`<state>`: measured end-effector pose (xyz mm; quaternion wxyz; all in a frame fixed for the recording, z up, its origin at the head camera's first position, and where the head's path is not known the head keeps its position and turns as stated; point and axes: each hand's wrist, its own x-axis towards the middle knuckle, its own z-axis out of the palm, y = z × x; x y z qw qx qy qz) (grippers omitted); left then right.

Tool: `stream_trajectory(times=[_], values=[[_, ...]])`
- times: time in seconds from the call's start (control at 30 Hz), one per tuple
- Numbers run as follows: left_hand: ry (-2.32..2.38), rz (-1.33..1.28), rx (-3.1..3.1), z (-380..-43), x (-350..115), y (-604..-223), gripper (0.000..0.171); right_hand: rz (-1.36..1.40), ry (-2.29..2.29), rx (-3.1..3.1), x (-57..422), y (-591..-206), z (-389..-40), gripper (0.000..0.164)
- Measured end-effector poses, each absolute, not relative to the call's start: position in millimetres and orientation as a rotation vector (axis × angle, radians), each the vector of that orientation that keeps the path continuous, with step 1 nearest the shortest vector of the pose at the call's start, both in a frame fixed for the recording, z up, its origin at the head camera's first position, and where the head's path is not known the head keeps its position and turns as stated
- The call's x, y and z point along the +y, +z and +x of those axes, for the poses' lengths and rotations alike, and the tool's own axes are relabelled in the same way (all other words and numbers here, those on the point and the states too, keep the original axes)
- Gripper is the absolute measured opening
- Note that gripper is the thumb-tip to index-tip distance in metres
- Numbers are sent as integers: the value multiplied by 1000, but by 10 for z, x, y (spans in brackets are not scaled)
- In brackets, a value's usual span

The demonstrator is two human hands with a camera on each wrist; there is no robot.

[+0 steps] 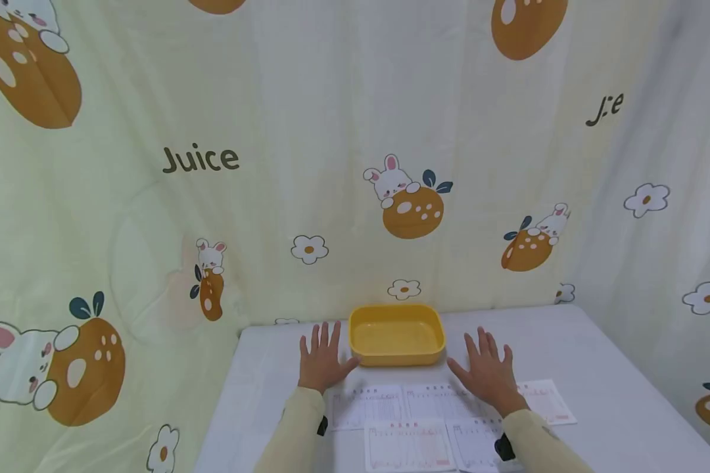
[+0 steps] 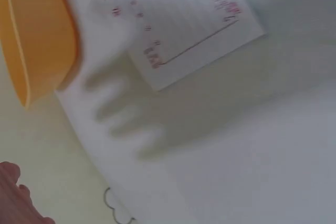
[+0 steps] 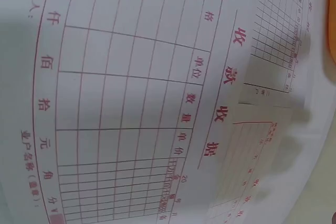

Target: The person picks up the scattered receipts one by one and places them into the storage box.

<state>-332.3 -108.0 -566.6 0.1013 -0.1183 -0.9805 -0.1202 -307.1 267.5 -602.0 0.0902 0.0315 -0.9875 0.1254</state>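
Hovering by the near corners of the yellow tray (image 1: 398,360), left hand (image 1: 322,365) and right hand (image 1: 488,377) apart, splayed, empty — paper slips (image 1: 409,449) in front of it best pinched by edges.

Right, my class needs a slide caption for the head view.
Left hand and right hand, fingers spread, flank a rounded rectangular yellow tray beyond printed white paper forms on a white table.

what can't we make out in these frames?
Head: small print on the white rectangular paper forms, too small.
Head: part of the lower-right form, behind the cream fabric right sleeve.
Left wrist: most of the yellow rectangular plastic tray, cut off by the frame edges.
Right wrist: nearly all of the right hand, outside the frame.
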Motion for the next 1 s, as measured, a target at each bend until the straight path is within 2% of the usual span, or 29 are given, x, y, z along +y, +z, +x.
stream_trajectory(times=[0.27, 0.53, 0.7, 1.0], values=[[-425, -431, -2910, -3497, -867, -5758, 98, 38, 391, -2962, 2924, -6149, -2877, 91], [-490, -467, -2983, -3635, -680, -5885, 102, 33, 483, -2866, 3204, -6058, -2521, 91], [-465, -463, -3010, -3685, -660, -5851, 105, 19, 513, -2774, 3274, -6048, -2208, 86], [-460, -424, -3055, -3716, -665, -5832, 104, -52, 561, -2732, 3307, -6265, -1718, 72]])
